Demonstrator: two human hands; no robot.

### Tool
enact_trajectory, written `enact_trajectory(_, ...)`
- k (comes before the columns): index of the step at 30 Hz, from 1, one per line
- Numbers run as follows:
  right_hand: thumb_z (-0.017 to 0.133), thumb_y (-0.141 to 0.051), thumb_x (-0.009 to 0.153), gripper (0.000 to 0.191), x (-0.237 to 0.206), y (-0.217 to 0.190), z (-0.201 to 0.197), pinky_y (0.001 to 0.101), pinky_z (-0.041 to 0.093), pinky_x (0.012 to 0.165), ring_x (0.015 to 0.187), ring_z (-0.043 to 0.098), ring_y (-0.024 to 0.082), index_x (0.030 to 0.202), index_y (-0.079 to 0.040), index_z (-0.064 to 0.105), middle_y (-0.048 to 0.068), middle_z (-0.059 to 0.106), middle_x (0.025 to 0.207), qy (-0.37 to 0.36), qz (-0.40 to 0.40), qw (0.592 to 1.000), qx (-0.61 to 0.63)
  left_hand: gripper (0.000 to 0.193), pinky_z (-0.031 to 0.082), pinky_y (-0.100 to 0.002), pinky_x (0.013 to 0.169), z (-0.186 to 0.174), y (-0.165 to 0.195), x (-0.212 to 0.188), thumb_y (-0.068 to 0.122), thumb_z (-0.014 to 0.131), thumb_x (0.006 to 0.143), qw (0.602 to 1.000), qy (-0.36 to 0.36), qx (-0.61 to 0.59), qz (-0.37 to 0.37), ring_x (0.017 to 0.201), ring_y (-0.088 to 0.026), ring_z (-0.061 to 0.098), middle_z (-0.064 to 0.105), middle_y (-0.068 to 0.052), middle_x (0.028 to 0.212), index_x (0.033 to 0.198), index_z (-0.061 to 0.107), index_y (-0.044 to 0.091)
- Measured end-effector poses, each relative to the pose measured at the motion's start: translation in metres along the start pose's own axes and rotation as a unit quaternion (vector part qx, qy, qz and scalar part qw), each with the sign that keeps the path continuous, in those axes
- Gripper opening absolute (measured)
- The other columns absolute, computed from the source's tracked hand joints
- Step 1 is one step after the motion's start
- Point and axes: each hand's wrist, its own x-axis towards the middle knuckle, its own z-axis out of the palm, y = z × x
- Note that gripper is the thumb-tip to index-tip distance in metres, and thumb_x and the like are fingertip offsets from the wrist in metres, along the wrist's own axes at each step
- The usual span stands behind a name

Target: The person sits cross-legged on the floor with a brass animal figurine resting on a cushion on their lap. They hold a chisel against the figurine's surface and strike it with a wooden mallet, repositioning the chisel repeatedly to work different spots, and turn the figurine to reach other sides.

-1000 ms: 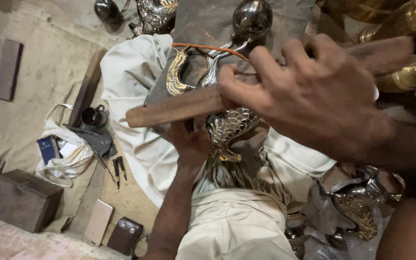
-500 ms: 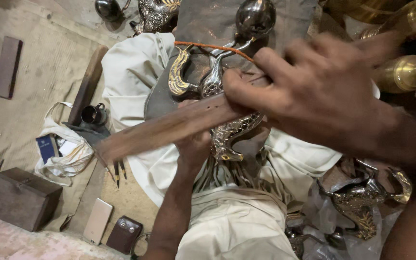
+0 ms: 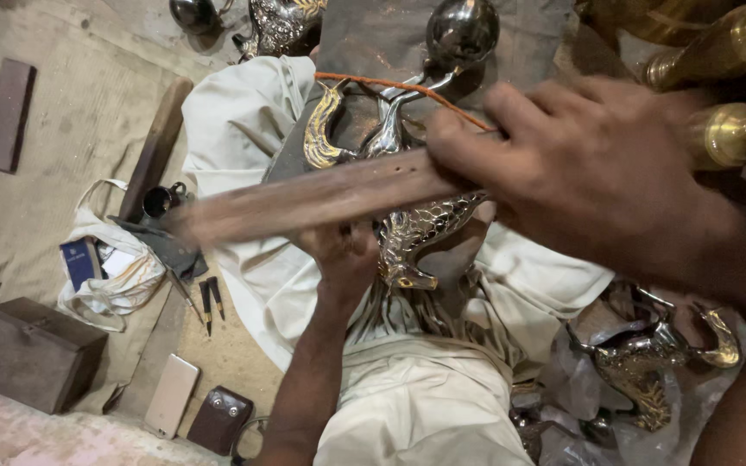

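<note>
My right hand (image 3: 597, 173) grips a long flat wooden stick (image 3: 304, 198) near its right end; the stick lies blurred across the picture. Under it, my left hand (image 3: 343, 255) holds a silver and brass bird-shaped metal figure (image 3: 407, 216) against my lap, which is covered in white cloth (image 3: 425, 406). The figure's curved brass part (image 3: 321, 129) and neck reach up over a dark metal slab (image 3: 373, 43). A thin orange cord (image 3: 390, 86) crosses above it.
Brass vessels (image 3: 727, 129) stand top right. Another metal figure (image 3: 649, 362) lies in plastic at lower right. On the floor to the left lie a white bag (image 3: 105, 276), small chisels (image 3: 209, 302), a dark box (image 3: 28, 354), a phone (image 3: 170, 393) and a brown pouch (image 3: 218, 418).
The stick's free end has swung down and to the left, and my right hand has shifted lower. My left hand stays on the figure.
</note>
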Motion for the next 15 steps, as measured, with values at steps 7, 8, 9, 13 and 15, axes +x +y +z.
enact_trajectory(7,0.070,-0.039,0.092,0.035,0.000,0.001,-0.007,0.0283,0.050,0.055,0.064,0.067,0.013,0.125,-0.025,0.068,-0.003,0.063,0.077,-0.013,-0.013,0.997,-0.071,0.021,0.051,-0.037,0.070,-0.005,0.003,0.003,0.005,0.060,0.097,0.934,0.005,-0.320,-0.157,0.076,-0.020,0.063,0.067,-0.007,0.091,0.117,0.059,0.000)
enact_trajectory(8,0.069,-0.043,0.093,0.036,0.000,0.000,-0.007,0.0282,0.049,0.054,0.063,0.067,0.013,0.126,-0.027,0.067,-0.004,0.063,0.075,-0.020,-0.028,0.993,-0.116,0.024,0.050,-0.034,0.065,-0.008,0.005,0.004,0.007,0.060,0.099,0.908,-0.002,-0.368,-0.201,0.072,-0.017,0.063,0.067,-0.007,0.089,0.120,0.057,-0.003)
enact_trajectory(9,0.068,-0.046,0.094,0.037,0.000,0.000,-0.008,0.0282,0.048,0.053,0.062,0.067,0.013,0.127,-0.030,0.067,-0.005,0.062,0.073,-0.029,-0.043,0.986,-0.161,0.023,0.051,-0.036,0.076,-0.009,0.008,0.008,0.005,0.060,0.101,0.915,0.016,-0.367,-0.166,0.083,-0.020,0.063,0.067,-0.011,0.098,0.122,0.057,-0.003)
enact_trajectory(13,0.069,-0.032,0.089,0.036,-0.005,-0.004,-0.008,0.0317,0.049,0.058,0.067,0.067,0.017,0.124,-0.025,0.067,-0.001,0.063,0.079,-0.015,-0.009,0.998,-0.066,0.025,0.054,-0.032,0.084,-0.016,0.018,0.026,0.005,0.064,0.099,0.923,0.029,-0.346,-0.168,0.088,-0.017,0.066,0.070,-0.012,0.101,0.123,0.060,0.000)
enact_trajectory(15,0.069,-0.039,0.097,0.027,-0.008,-0.004,-0.009,0.0291,0.047,0.052,0.063,0.066,0.015,0.122,-0.028,0.067,-0.002,0.062,0.074,-0.056,-0.020,0.984,-0.168,0.029,0.055,-0.030,0.090,-0.022,0.021,0.037,0.005,0.063,0.098,0.880,0.042,-0.420,-0.216,0.095,-0.015,0.068,0.072,-0.010,0.106,0.126,0.056,0.002)
